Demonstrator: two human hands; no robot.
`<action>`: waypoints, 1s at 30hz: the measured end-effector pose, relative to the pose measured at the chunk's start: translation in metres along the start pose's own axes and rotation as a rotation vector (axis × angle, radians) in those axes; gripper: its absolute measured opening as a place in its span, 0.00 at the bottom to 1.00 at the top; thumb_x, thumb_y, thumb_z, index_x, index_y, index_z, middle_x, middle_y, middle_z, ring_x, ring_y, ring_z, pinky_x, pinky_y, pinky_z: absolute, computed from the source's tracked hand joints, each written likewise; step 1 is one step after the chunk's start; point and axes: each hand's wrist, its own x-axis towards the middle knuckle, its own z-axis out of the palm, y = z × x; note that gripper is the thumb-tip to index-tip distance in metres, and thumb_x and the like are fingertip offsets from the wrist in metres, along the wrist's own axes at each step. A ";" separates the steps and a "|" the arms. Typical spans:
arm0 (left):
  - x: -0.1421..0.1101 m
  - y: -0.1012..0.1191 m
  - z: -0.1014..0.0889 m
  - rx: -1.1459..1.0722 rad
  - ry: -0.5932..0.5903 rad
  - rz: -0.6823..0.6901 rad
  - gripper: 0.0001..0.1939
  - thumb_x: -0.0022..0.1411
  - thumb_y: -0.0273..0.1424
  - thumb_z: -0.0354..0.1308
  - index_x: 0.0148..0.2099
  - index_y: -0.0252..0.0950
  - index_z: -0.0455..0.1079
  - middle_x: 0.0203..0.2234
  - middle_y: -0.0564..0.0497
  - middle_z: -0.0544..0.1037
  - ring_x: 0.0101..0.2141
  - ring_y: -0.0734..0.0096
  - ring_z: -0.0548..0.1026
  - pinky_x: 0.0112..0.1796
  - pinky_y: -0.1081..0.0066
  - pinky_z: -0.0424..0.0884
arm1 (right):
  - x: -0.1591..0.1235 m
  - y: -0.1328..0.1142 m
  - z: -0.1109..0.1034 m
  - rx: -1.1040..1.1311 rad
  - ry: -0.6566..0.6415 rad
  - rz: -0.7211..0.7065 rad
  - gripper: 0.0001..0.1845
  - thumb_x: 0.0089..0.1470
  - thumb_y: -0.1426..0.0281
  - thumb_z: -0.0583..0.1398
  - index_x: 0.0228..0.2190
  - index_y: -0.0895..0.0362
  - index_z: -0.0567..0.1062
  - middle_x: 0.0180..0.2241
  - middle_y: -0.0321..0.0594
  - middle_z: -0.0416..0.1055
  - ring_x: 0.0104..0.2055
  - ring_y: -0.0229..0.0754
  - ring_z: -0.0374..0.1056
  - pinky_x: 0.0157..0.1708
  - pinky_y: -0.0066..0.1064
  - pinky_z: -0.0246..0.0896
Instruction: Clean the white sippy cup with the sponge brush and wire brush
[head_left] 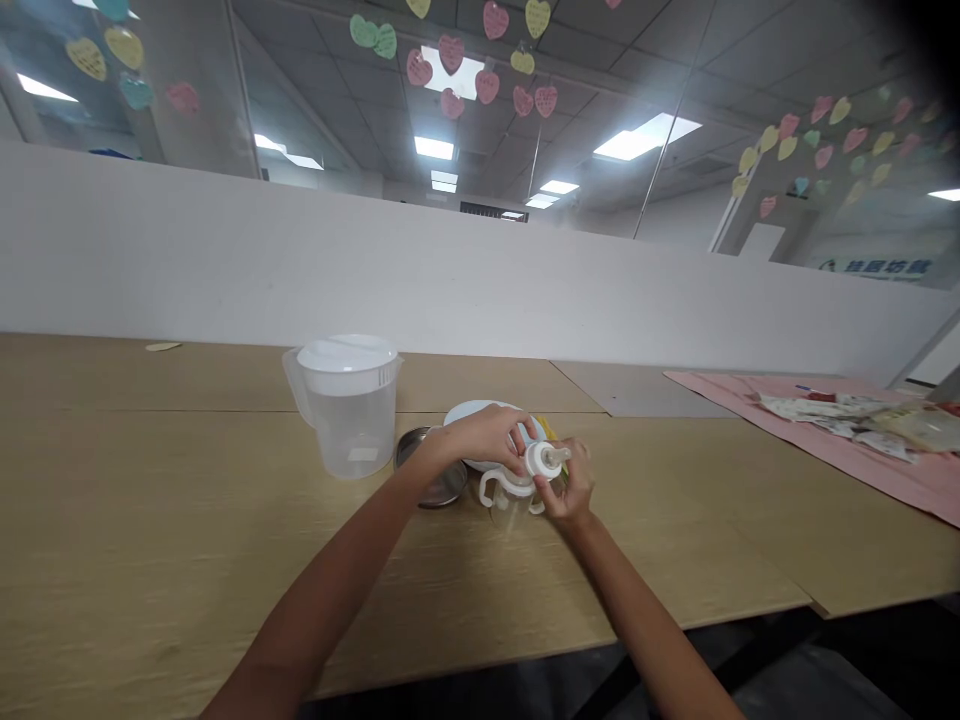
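A clear baby bottle [511,508] with white side handles stands upright on the table. Right above its neck, tilted toward the right, is the white bottle cap [544,459] with its clear teat. My right hand [574,488] grips this cap with thumb and fingers from the right. My left hand [491,436] reaches over from the left, its curled fingers closed at the cap's left edge. Whether the cap touches the bottle's rim cannot be seen clearly. Behind my left hand are a white plate [466,409] and something yellow [546,428], both partly hidden.
A clear pitcher [356,428] with a white lid stands to the left. Between it and the bottle lies a round metal dish [448,488], partly behind my left wrist. A pink cloth [814,425] with packets lies at the far right. A low white wall [450,290] borders the table's back.
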 end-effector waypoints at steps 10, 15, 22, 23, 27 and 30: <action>0.002 -0.007 0.000 0.038 0.020 0.030 0.19 0.43 0.31 0.61 0.40 0.35 0.64 0.30 0.52 0.75 0.31 0.72 0.73 0.29 0.77 0.65 | -0.010 0.003 0.004 0.031 -0.039 0.080 0.19 0.42 0.59 0.56 0.36 0.56 0.65 0.31 0.45 0.69 0.33 0.47 0.66 0.33 0.38 0.61; 0.003 -0.006 0.001 0.078 0.027 0.056 0.10 0.45 0.29 0.58 0.34 0.34 0.68 0.30 0.52 0.74 0.32 0.73 0.72 0.29 0.78 0.64 | -0.016 0.004 0.008 0.038 -0.137 0.095 0.23 0.45 0.60 0.55 0.43 0.57 0.64 0.36 0.49 0.70 0.38 0.48 0.68 0.37 0.38 0.63; -0.001 -0.005 -0.003 0.123 -0.069 0.085 0.13 0.51 0.30 0.54 0.40 0.35 0.69 0.38 0.51 0.75 0.37 0.72 0.71 0.35 0.78 0.63 | -0.016 0.004 0.009 0.086 -0.176 0.137 0.23 0.46 0.61 0.55 0.44 0.58 0.63 0.37 0.49 0.70 0.35 0.45 0.68 0.33 0.34 0.63; -0.002 -0.006 -0.004 0.116 -0.096 0.079 0.14 0.52 0.29 0.53 0.43 0.35 0.68 0.40 0.51 0.75 0.39 0.71 0.71 0.36 0.78 0.63 | -0.016 0.004 0.009 0.083 -0.188 0.152 0.23 0.45 0.60 0.55 0.43 0.58 0.64 0.36 0.48 0.71 0.34 0.44 0.68 0.32 0.33 0.63; -0.007 -0.006 -0.011 0.081 -0.153 0.003 0.26 0.51 0.23 0.50 0.55 0.36 0.58 0.46 0.49 0.71 0.44 0.71 0.69 0.39 0.77 0.63 | -0.014 0.004 0.009 0.060 -0.269 0.176 0.21 0.43 0.57 0.55 0.37 0.57 0.67 0.27 0.42 0.70 0.27 0.42 0.65 0.28 0.33 0.61; -0.015 -0.001 -0.016 0.128 -0.082 -0.044 0.28 0.52 0.23 0.48 0.57 0.36 0.55 0.51 0.48 0.67 0.47 0.70 0.67 0.40 0.76 0.63 | -0.013 0.005 0.009 0.041 -0.301 0.150 0.20 0.43 0.57 0.56 0.35 0.58 0.67 0.20 0.38 0.66 0.24 0.40 0.62 0.25 0.31 0.57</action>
